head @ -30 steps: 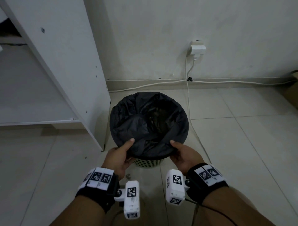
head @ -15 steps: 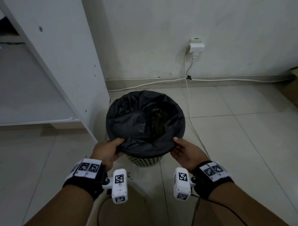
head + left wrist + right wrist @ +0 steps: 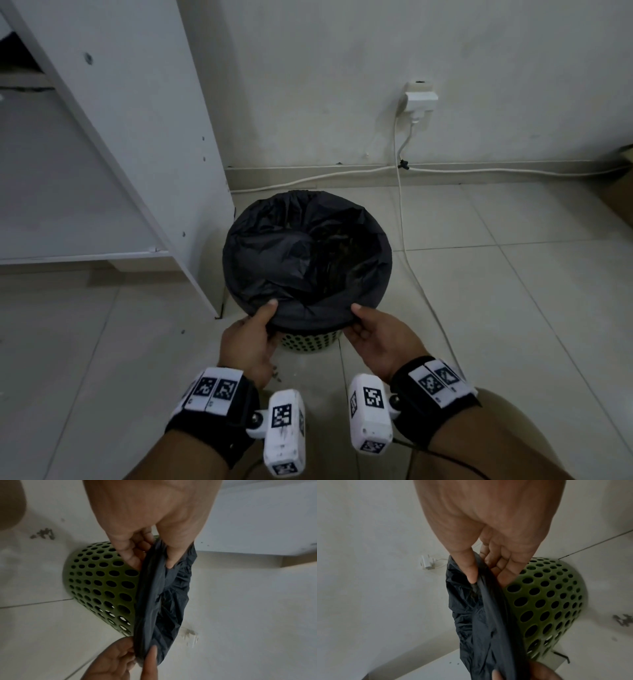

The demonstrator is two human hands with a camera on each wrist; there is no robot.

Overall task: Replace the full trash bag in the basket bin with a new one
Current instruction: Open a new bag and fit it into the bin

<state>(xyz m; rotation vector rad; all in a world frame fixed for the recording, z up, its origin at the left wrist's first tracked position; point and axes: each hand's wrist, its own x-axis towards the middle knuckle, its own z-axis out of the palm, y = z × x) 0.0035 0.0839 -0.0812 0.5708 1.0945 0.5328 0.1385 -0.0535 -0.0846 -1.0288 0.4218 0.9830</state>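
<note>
A green perforated basket bin (image 3: pixel 308 342) (image 3: pixel 102 582) (image 3: pixel 553 601) stands on the tiled floor, lined with a black trash bag (image 3: pixel 305 253) (image 3: pixel 164 596) (image 3: pixel 481 622) folded over its rim. My left hand (image 3: pixel 253 329) (image 3: pixel 154 553) pinches the bag's near-left edge, thumb on top and fingers under the fold. My right hand (image 3: pixel 370 329) (image 3: pixel 486 573) pinches the near-right edge the same way. Dark contents show deep inside the bag.
A white shelf unit's side panel (image 3: pixel 144 137) stands just left of the bin. A white cable (image 3: pixel 407 253) runs from a wall plug (image 3: pixel 419 102) down past the bin's right side. Small debris (image 3: pixel 42 533) lies on the tiles near me. A cardboard box (image 3: pixel 620 192) sits far right.
My left hand moved back inward along the rim to the near-left edge, thumb now on top of the fold. The right hand stays on the near-right edge.
</note>
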